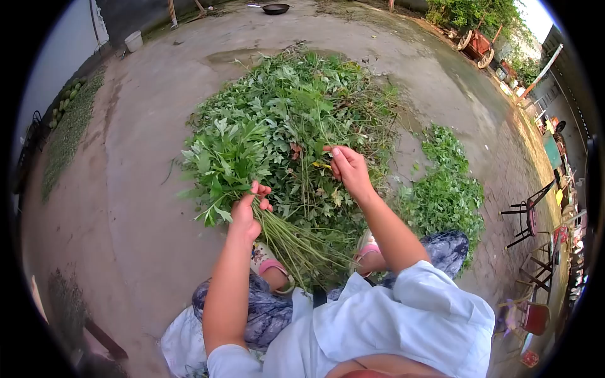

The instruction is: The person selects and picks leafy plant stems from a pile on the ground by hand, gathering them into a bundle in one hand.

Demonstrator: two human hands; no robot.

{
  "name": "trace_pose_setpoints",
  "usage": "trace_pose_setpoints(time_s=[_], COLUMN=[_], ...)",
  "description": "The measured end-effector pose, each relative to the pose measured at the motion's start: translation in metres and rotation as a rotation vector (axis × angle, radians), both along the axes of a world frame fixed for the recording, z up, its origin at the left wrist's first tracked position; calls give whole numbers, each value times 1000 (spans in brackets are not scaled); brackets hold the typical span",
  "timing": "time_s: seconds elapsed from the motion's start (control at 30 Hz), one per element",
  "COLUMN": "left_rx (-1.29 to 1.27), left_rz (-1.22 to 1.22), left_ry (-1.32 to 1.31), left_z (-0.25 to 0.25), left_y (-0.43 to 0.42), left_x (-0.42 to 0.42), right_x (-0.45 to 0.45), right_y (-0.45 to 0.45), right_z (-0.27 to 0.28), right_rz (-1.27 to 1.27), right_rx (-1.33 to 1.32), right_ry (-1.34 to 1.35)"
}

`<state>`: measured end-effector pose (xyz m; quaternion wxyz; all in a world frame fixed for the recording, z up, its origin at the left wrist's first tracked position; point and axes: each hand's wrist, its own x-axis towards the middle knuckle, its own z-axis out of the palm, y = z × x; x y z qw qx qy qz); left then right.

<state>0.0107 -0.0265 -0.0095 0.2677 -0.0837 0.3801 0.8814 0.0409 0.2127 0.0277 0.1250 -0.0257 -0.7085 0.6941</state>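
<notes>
Hands (pixel 243 214) among leafy stems (pixel 296 234), white bucket (pixel 133 42), dark pan (pixel 276 9)

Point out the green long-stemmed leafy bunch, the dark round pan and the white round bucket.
Green long-stemmed leafy bunch (pixel 232 154): head view, on its leaves.
Dark round pan (pixel 276 9): head view, on its middle.
White round bucket (pixel 133 43): head view, on its side wall.

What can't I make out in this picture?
All in the head view:
- Stems inside the left hand: its fingers and palm cover where it grips the bunch.
- Any stem at the right hand's fingertips: too fine against the leaves.
- Ground under the pile: covered by leaves.
- Round things at far left: too small to identify.
</notes>
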Motion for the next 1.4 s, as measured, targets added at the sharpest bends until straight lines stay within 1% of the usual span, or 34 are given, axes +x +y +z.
trace_pose_setpoints(time_s=[0.03, 0.1, 0.17, 0.2, 0.23, 0.3, 0.33, 0.4, 0.43, 0.5, 0.53, 0.6, 0.63, 0.67, 0.7, 0.73, 0.77, 0.8, 0.83, 0.9, 0.93, 0.97, 1.03, 1.1, 1.13, 1.2, 1.23, 1.27, 1.3, 1.33, 1.37, 1.4], left_rx=[16, 59, 53, 61, 51, 94, 130, 108, 92, 77, 12, -106, -108, -143, -180, -239, -242, -238, -232, -220, -237, -255, -214, -317, -301, -318, -339, -262, -183, -186, -122, -155], left_rz=[-15, -19, -30, -35, -35, 69, 55, 57, 60, 87, 64, 31, 31, 84, 138, 183, 182, 151, 117, 125, 125, 125, 87, 261, 229, 245, 269, 270, 274, 308, 286, 274], left_ry=[14, 35, 79, 102, 99, 112, 69, 92, 118, 91, 139, 204, 203, 206, 209, 212, 213, 234, 255, 259, 243, 226, 203, 170, 229, 199, 168, 112, 55, 45, 32, -13], left_z=[4, 6, 13, 13, 14, 16, 17, 25, 27, 19, 18, 16, 16, 16, 19, 26, 24, 21, 18, 18, 24, 27, 22, 21, 12, 17, 21, 22, 22, 28, 24, 25], left_y=[4, 11, 18, 20, 22, 24, 21, 12, 8, 3, 3, 5, 7, 11, 14, 16, 14, 14, 15, 20, 22, 23, 25, 30, 28, 21, 16, 3, -11, -19, -27, -25], left_x=[3, 9, 15, 16, 17, 18, 16, 13, 11, 9, 9, 10, 13, 15, 18, 21, 21, 22, 22, 23, 25, 27, 29, 34, 31, 25, 21, 12, 2, -4, -10, -9], right_x=[7, 18, 23, 23, 26, 26, 27, 27, 28, 31, 34, 30, 28, 25, 23, 21, 21, 21, 21, 21, 23, 23, 23, 28, 33, 44, 51, 60, 69, 74, 78, 82], right_y=[-12, -34, -56, -65, -68, -72, -71, -68, -69, -70, -73, -79, -81, -84, -87, -89, -92, -91, -92, -88, -87, -86, -86, -86, -84, -72, -55, -36, -15, 13, 37, 52], right_z=[2, 8, 4, 1, 7, -1, -3, -3, -1, 9, 26, 28, 28, 26, 23, 19, 17, 21, 20, 17, 16, 14, 9, 3, 4, 5, 6, 5, 1, -17, -16, -9], right_rz=[46, 113, 91, 46, 86, 139, 139, 203, 205, 190, 208, 231, 251, 292, 291, 254, 215, 212, 208, 261, 222, 203, 205, 178, 215, 306, 400, 497, 545, 656, 695, 614], right_rx=[-58, -31, 109, 287, 463, 538, 533, 642, 641, 502, 478, 508, 539, 627, 623, 690, 756, 852, 851, 992, 1043, 1054, 1053, 1078, 1119, 1171, 1229, 1285, 1411, 1658, 1700, 1760], right_ry=[9, -26, 14, 163, 213, 238, 235, 297, 293, 127, -26, -6, 16, 3, 4, 60, 117, 67, 65, 79, 149, 138, 140, 127, 94, 81, -10, -102, -242, -524, -749, -794])
